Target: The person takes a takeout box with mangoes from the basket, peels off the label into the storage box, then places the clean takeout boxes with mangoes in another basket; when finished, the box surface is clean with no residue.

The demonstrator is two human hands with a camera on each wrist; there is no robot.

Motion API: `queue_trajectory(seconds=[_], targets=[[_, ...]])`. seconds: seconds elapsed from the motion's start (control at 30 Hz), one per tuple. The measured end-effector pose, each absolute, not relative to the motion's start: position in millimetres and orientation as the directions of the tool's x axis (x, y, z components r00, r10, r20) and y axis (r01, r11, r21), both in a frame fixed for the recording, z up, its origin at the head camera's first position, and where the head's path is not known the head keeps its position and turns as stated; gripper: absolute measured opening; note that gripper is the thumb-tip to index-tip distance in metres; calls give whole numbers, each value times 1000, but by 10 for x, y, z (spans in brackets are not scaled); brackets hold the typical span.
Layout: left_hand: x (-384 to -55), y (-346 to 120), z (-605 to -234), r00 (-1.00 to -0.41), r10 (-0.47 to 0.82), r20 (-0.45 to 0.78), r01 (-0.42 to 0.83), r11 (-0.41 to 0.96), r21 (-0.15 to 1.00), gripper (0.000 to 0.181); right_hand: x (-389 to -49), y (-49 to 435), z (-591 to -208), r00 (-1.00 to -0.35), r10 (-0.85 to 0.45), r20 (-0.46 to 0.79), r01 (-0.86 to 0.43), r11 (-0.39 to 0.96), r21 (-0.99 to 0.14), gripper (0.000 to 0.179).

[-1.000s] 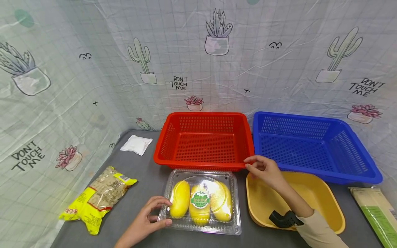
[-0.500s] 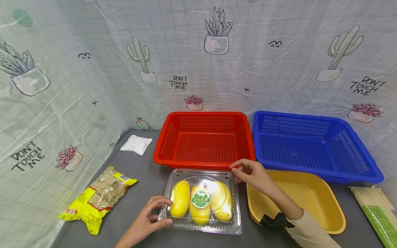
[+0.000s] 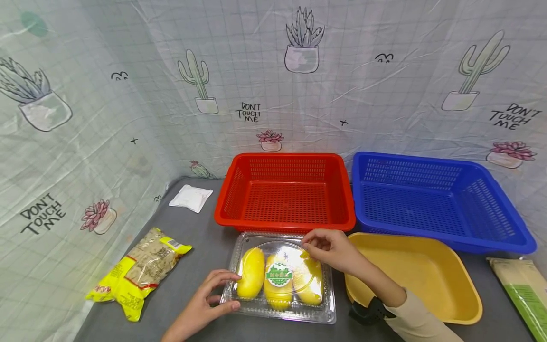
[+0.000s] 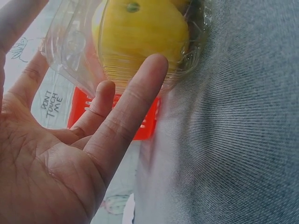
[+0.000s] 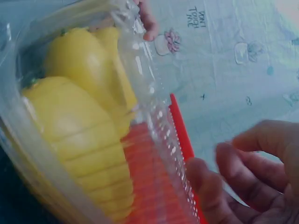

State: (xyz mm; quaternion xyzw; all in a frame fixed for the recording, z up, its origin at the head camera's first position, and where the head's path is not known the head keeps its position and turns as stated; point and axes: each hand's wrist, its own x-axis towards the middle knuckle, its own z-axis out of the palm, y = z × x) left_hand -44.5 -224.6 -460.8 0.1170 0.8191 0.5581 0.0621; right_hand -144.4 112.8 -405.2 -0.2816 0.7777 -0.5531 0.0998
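Observation:
A clear plastic clamshell box (image 3: 279,313) with three yellow mangoes (image 3: 252,273) inside lies on the grey table, a green and white label on its lid. My left hand (image 3: 209,297) is at the box's left side, thumb low by the front corner and fingertips at the lid's edge. In the left wrist view its fingers (image 4: 126,116) reach out fairly straight beside the box. Over the lid's back right part is my right hand (image 3: 331,249), loosely curled. In the right wrist view nothing shows between its fingers, and they sit just beside the box wall.
Behind the box stands a red basket (image 3: 284,225), with a blue basket (image 3: 506,223) to its right. A yellow tub (image 3: 419,275) sits under the right forearm. At left lie a yellow snack bag (image 3: 145,270) and a white packet (image 3: 191,197); a green-labelled pack (image 3: 523,294) lies far right.
My right hand has moved left and toward me, from the red basket's front right corner to over the box's lid. The left hand has stayed at the box's left side.

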Motion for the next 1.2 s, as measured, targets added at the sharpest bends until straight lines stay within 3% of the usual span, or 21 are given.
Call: queue_trajectory(seconds=[0.17, 0.4, 0.73, 0.93, 1.2], targets=[[-443, -2242, -4623, -965, 259, 38, 129, 344, 930, 41, -1423, 1045, -4075, -780, -613, 130, -351, 255, -901, 10], [-439, -2236, -4676, -954, 282, 101, 195, 333, 923, 41, -1361, 934, -4165, -742, -641, 196, -463, 278, -842, 6], [-437, -2229, -4653, -965, 254, 57, 145, 344, 928, 39, -1310, 767, -4234, -709, -653, 264, -591, 348, -728, 20], [-441, -2227, -4654, -968, 249, 38, 125, 341, 932, 39, -1324, 745, -4223, -716, -653, 248, -588, 371, -719, 26], [-442, -2232, -4688, -961, 262, 91, 177, 327, 928, 39, -1345, 733, -4210, -710, -670, 217, -575, 373, -728, 19]])
